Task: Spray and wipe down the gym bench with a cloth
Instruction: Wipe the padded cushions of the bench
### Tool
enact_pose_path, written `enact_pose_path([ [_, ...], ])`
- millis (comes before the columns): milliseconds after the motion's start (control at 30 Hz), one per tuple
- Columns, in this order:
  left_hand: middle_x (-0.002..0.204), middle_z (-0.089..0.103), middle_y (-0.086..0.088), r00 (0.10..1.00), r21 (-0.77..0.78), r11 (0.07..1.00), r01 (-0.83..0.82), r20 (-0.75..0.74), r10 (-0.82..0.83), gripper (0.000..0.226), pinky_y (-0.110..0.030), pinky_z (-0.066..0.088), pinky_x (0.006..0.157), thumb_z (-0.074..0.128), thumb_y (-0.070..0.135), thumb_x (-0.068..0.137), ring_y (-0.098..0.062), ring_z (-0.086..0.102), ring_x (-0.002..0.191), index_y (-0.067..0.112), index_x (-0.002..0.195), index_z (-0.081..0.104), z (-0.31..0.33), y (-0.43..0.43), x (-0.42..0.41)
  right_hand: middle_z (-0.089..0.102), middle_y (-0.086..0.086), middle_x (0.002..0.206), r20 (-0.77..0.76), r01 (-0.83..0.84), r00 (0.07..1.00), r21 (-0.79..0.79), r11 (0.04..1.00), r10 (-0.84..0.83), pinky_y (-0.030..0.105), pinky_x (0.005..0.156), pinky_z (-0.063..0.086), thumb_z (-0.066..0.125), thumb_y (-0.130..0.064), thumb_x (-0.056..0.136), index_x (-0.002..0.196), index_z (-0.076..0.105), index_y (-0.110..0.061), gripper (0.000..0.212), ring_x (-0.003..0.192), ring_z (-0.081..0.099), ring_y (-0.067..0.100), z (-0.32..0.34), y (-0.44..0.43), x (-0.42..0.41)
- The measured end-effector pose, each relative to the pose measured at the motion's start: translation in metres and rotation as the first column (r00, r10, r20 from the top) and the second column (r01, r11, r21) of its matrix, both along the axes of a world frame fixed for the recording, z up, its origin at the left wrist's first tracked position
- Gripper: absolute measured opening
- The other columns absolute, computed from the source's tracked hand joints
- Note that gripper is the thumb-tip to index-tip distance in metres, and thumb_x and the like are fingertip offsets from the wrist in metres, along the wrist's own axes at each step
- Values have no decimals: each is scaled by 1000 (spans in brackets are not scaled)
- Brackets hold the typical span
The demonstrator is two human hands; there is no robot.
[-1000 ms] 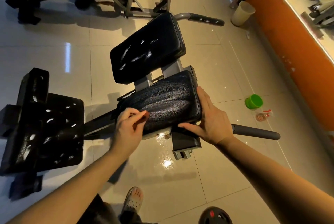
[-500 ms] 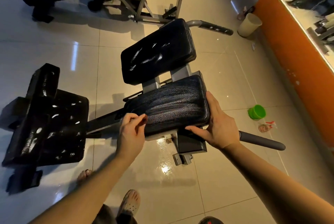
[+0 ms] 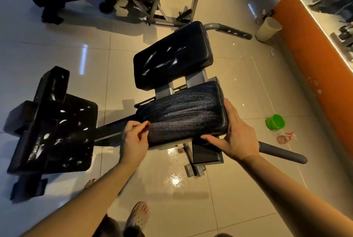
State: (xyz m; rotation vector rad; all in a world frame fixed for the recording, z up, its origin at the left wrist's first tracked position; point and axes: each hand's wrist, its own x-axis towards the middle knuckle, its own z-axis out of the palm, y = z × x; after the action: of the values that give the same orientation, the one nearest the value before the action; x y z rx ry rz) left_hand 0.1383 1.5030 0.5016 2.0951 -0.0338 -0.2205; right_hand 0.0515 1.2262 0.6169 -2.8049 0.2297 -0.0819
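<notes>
Head view: the gym bench [image 3: 198, 82] stands on the tiled floor [image 3: 238, 189] straight ahead of the person, its two black pads set one behind the other on a grey frame. The near pad [image 3: 187, 110] has a cracked, shiny surface; the far pad [image 3: 172, 57] carries white streaks. The left hand [image 3: 134, 139] is at the near pad's left end, fingers curled and thumb and forefinger tips drawn together at the pad's edge; whether they pinch anything I cannot tell. The right hand [image 3: 236, 137] lies against the pad's right end with fingers straight along the side and the thumb spread along the front lower edge, holding nothing else. A grey padded handle [image 3: 282, 152] sticks out from behind the right wrist. A wet patch [image 3: 174, 162] glistens on the floor below the pad. Left of the bench sits another black padded piece [image 3: 57, 133] flecked with white. A green cup [image 3: 275, 121] lies on the floor near the orange wall [image 3: 309, 49], and a cream bin [image 3: 268, 29] stands farther back.
</notes>
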Motion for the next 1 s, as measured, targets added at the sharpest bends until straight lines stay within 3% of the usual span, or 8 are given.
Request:
enact_pose_path([
  [133,116,54,0,959,-167,960,224,213,-187,40,-26,48,99,65,-1,94,-17,51,111,14,131,69,61,-79,-32,38,-11,159,-1,9,1000,23,1000,-9,39,72,61,67,-82,73,161,8,-33,117,92,70,19,2,1,0],
  [267,122,56,2,870,-108,910,400,357,-339,47,-20,43,103,63,-4,94,-13,48,118,16,136,65,57,-62,-37,38,-14,157,3,-9,1000,66,998,9,40,72,62,70,-80,73,161,10,-33,116,92,70,16,5,3,0],
  [367,121,54,0,989,-52,991,122,95,-117,40,-26,49,101,63,0,97,-11,51,114,12,135,65,9,-4,-13,39,-16,155,3,-19,1000,68,998,18,41,68,62,66,-83,73,161,10,-34,115,78,67,8,5,4,1],
  [500,130,48,-11,951,62,981,-186,-240,196,38,-33,41,105,57,13,103,-30,52,122,8,140,60,12,-23,26,42,-16,153,6,-16,1000,60,998,16,39,68,62,65,-84,74,161,11,-33,114,79,67,8,4,4,2],
  [667,128,46,5,990,-193,971,138,56,-130,35,-14,48,91,58,18,103,-7,47,116,19,138,62,96,-127,16,44,-13,151,30,-15,999,57,998,13,31,71,61,60,-87,74,160,12,-33,113,96,67,9,4,5,2],
  [800,122,52,7,824,-86,869,488,373,-426,43,-20,45,101,64,4,96,-10,47,118,20,136,65,75,-87,-7,47,-11,148,36,-20,999,65,998,18,19,71,55,57,-88,76,160,13,-28,112,99,64,6,5,4,2],
  [900,119,51,7,973,-26,981,194,133,-189,36,-30,44,104,63,9,99,-20,50,118,16,134,66,21,-40,24,48,-12,145,26,-15,1000,59,998,14,18,67,54,55,-90,75,160,11,-32,112,88,64,3,3,3,2],
  [1000,117,49,1,999,24,1000,0,-45,1,34,-27,39,97,61,14,101,-28,53,118,10,134,65,20,-60,54,49,-12,144,18,-12,1000,42,999,12,22,64,58,53,-92,75,159,11,-31,113,82,64,3,3,2,3],
])
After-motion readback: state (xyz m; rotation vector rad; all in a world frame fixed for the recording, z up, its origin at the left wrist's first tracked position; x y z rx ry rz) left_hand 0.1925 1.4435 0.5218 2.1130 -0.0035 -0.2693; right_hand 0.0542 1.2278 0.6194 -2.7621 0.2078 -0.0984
